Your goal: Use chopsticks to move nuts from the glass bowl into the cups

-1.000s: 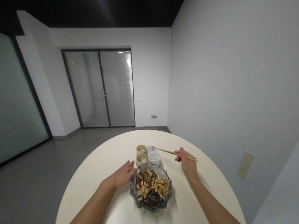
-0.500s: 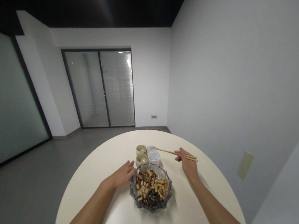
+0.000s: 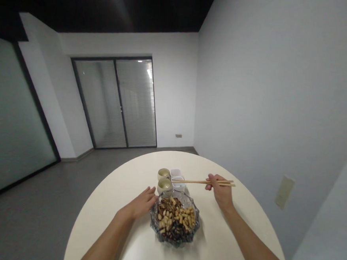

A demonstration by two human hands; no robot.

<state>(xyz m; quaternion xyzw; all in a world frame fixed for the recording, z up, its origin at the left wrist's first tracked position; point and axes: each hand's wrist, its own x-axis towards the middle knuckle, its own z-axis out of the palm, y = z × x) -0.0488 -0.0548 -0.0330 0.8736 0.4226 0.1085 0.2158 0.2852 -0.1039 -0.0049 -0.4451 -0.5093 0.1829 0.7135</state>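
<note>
A pair of chopsticks [image 3: 195, 181] is held in my right hand [image 3: 221, 190], pointing left with the tips over the nearer white cup [image 3: 180, 187]. Whether the tips pinch anything is too small to tell. My left hand [image 3: 144, 202] lies with fingers stretched at the left rim of a glass bowl [image 3: 195, 211]. In the bowl are peanuts [image 3: 185, 216], pistachios [image 3: 165, 219], sunflower seeds [image 3: 168, 205] and dark seeds [image 3: 177, 232] in separate heaps. Behind it stand two greenish cups [image 3: 164, 186] and a second white cup [image 3: 175, 172].
The round cream table [image 3: 134, 247] carries everything. A white wall [image 3: 263, 100] runs close along the right side. Beyond the table are a grey floor [image 3: 34, 219] and glass doors with blinds [image 3: 137, 104].
My right hand has moved slightly right and toward me. The chopstick tips have come from the farther white cup to above the nearer one. My left hand stays put.
</note>
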